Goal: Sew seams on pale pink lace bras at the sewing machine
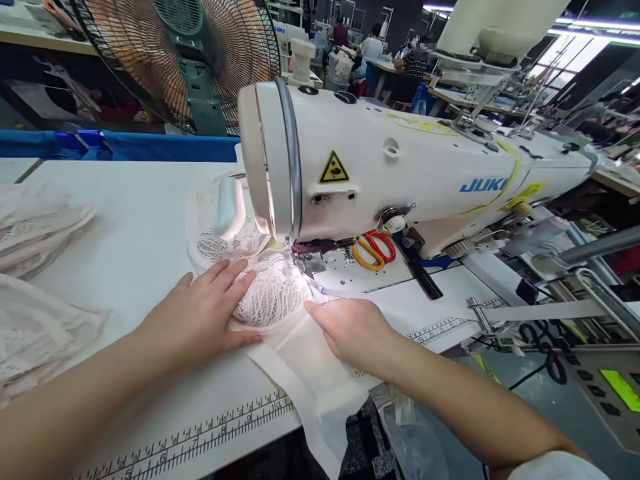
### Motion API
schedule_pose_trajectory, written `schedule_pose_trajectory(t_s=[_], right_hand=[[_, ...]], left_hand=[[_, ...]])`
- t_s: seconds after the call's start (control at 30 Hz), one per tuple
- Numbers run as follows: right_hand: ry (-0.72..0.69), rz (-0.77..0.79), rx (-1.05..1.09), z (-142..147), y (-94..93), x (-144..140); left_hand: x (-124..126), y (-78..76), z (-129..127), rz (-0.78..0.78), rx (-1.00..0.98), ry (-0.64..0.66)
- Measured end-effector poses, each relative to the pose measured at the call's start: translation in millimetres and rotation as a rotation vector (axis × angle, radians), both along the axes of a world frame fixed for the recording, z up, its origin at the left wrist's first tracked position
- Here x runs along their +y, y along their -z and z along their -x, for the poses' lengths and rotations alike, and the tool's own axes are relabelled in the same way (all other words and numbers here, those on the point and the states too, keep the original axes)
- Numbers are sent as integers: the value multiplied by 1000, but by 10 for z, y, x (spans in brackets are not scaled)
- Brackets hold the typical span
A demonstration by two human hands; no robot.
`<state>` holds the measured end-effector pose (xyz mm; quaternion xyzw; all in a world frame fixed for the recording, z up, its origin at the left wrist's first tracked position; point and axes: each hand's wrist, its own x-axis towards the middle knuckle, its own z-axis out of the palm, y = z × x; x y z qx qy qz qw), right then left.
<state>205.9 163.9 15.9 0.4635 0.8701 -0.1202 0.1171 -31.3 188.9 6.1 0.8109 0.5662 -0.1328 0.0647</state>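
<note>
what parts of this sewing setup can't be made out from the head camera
- Needle and presser foot: lost in lamp glare under the white Juki sewing machine, head view.
- White lace garment piece: its left part is covered by the left hand.
- Plain cream fabric strip: lower end drops past the table edge.
- Right hand: fingertips washed out by the lamp glare.

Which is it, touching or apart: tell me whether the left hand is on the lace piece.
Touching. The head view shows the left hand lying flat with its fingers on the lace piece, pressing it to the table beside the sewing machine.
</note>
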Motion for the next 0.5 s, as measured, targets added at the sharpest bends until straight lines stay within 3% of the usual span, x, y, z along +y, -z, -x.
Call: schedule_pose_trajectory(t_s=[0.5], right_hand=[[56,149,-213,289,-199,306]], left_hand=[[506,-72,122,-43,-4,70]])
